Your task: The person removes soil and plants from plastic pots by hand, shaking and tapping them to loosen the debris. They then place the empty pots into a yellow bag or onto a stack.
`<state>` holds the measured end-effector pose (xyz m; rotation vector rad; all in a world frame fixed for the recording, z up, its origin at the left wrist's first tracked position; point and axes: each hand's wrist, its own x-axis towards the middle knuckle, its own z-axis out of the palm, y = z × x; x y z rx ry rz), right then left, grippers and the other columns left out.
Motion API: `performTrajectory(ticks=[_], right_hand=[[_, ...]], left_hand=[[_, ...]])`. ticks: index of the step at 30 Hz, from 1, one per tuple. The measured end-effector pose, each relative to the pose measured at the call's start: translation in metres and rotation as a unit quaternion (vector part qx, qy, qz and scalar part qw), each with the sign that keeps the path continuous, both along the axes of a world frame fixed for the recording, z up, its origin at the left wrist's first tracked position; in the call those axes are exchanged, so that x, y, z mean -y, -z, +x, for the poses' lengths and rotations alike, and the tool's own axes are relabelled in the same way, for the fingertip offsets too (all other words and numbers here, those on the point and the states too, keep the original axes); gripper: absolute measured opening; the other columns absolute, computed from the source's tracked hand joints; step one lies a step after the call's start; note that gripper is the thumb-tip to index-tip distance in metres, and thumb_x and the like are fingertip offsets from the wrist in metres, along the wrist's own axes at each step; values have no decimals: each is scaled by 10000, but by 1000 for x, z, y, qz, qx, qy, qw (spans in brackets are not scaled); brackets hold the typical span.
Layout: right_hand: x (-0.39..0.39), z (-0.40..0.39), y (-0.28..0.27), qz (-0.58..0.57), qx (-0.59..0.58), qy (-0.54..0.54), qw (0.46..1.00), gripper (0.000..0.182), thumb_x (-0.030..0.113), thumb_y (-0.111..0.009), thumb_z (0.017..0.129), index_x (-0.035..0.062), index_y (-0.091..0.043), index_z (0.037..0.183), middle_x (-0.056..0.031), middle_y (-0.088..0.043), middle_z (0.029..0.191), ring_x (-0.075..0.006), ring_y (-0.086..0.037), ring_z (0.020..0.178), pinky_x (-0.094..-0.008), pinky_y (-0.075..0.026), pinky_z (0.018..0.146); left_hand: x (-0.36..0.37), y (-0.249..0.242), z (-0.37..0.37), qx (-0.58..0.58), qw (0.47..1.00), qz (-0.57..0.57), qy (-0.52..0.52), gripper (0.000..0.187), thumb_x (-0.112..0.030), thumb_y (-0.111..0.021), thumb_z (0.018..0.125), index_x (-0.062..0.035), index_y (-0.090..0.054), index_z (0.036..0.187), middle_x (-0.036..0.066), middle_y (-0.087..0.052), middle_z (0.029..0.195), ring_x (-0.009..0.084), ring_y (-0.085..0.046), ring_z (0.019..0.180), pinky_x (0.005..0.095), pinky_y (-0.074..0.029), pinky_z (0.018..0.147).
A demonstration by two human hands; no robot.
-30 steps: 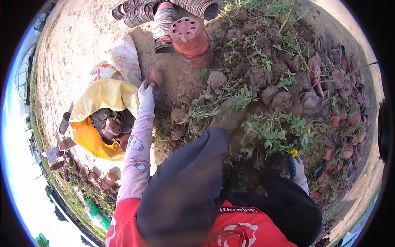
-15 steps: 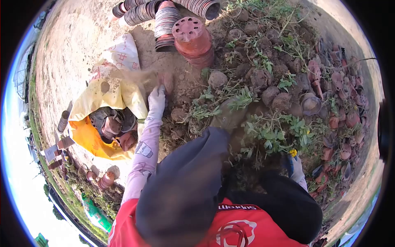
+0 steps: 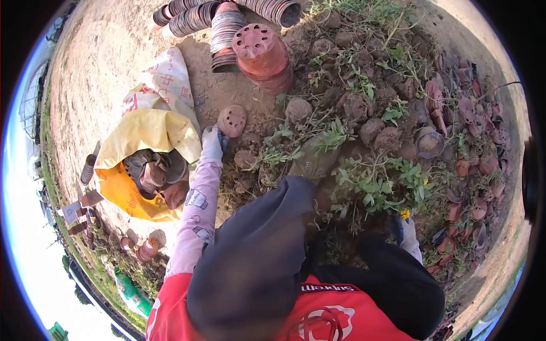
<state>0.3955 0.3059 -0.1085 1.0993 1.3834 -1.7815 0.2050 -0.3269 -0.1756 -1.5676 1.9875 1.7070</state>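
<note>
My left hand [image 3: 212, 143], in a pale glove, grips the near-left rim of a reddish plastic pot [image 3: 232, 120], whose base with its holes faces the camera. Left of that hand lies a yellow and white sack [image 3: 139, 132], its mouth open and dark and reddish pots [image 3: 153, 175] inside. My right hand [image 3: 408, 234], in a white and blue glove, is low beside a leafy plant [image 3: 378, 182] with yellow flowers; its fingers are mostly hidden.
Stacked pots [image 3: 264, 57] stand at the top, with more stacks [image 3: 196, 20] lying behind. Soil balls with weeds [image 3: 358, 108] form a heap right of centre. Broken pots [image 3: 478, 165] line the far right. A green bag [image 3: 131, 292] lies lower left.
The blurred pot by my left hand now shows clearly, its holed base toward the camera. My left hand has shifted slightly down and left. The dust over the sack is gone.
</note>
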Motion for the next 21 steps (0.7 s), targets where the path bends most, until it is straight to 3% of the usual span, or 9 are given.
performTrajectory(ticks=[3, 5, 6, 8, 9, 11, 14, 18, 21], right_hand=[[-7, 6, 4, 61, -14, -33, 997, 340, 259, -624, 861, -1, -521, 1053, -121, -627, 883, -233, -637, 728, -345, -537, 651], [-3, 5, 1, 42, -9, -9, 999, 336, 247, -622, 859, 1, -520, 1065, -118, -629, 880, -226, -640, 731, -341, -540, 645], [0, 3, 0, 40, -9, -9, 999, 336, 247, -622, 859, 1, -520, 1065, -118, -629, 880, -226, -640, 731, -341, -540, 645], [10, -3, -11, 6, 8, 32, 999, 319, 233, -609, 866, 1, -528, 1070, -115, -633, 885, -218, -642, 724, -333, -543, 640], [17, -8, -19, 5, 9, 32, 999, 319, 233, -609, 866, 1, -528, 1070, -115, -633, 885, -218, -642, 724, -333, -543, 640], [34, -23, -37, 80, 27, -9, 996, 312, 225, -601, 870, -2, -531, 1073, -119, -636, 902, -223, -648, 729, -332, -549, 644], [25, -13, -24, 102, -1, 5, 995, 323, 224, -607, 868, -8, -527, 1077, -114, -633, 884, -220, -644, 704, -332, -551, 638], [10, 2, -7, 63, 3, 22, 998, 342, 242, -611, 868, -9, -526, 1083, -111, -632, 879, -220, -643, 711, -335, -552, 643], [10, -3, -8, 32, 3, 22, 999, 352, 259, -607, 872, -10, -527, 1085, -114, -634, 891, -221, -642, 725, -332, -553, 658]], left_hand=[[-7, -24, 7, -74, 997, -21, 24, 447, -384, -578, 861, -40, -479, 1129, 132, -612, 771, 202, -601, 564, 320, -499, 461], [-17, -41, 0, -121, 894, -384, 198, 682, -425, -651, 793, -45, -383, 1293, 228, -545, 1115, 289, -593, 968, 421, -511, 782], [-25, -57, -5, -120, 893, -387, 197, 682, -425, -651, 793, -45, -383, 1293, 228, -545, 1115, 289, -593, 968, 421, -511, 782], [-44, -87, -15, -77, 775, -488, 395, 814, -437, -726, 699, -144, -349, 1358, 222, -423, 1287, 384, -416, 1206, 456, -355, 1004], [-50, -95, -19, -76, 774, -489, 395, 814, -437, -726, 699, -144, -349, 1358, 222, -423, 1287, 384, -416, 1206, 456, -355, 1004], [-59, -101, -29, 13, 658, -499, 563, 812, -384, -727, 671, -165, -348, 1355, 230, -369, 1325, 412, -445, 1155, 434, -430, 931], [-43, -104, -45, 11, 658, -431, 618, 748, -334, -718, 669, -183, -390, 1325, 209, -426, 1259, 415, -475, 1100, 448, -437, 913], [-24, -116, -54, -226, 805, -326, 441, 600, -234, -721, 698, -67, -484, 1223, 200, -511, 1187, 322, -538, 1058, 388, -451, 884], [-21, -106, -46, -178, 808, -353, 436, 472, -201, -712, 747, -22, -534, 1145, 143, -592, 1080, 223, -591, 946, 327, -474, 807]])
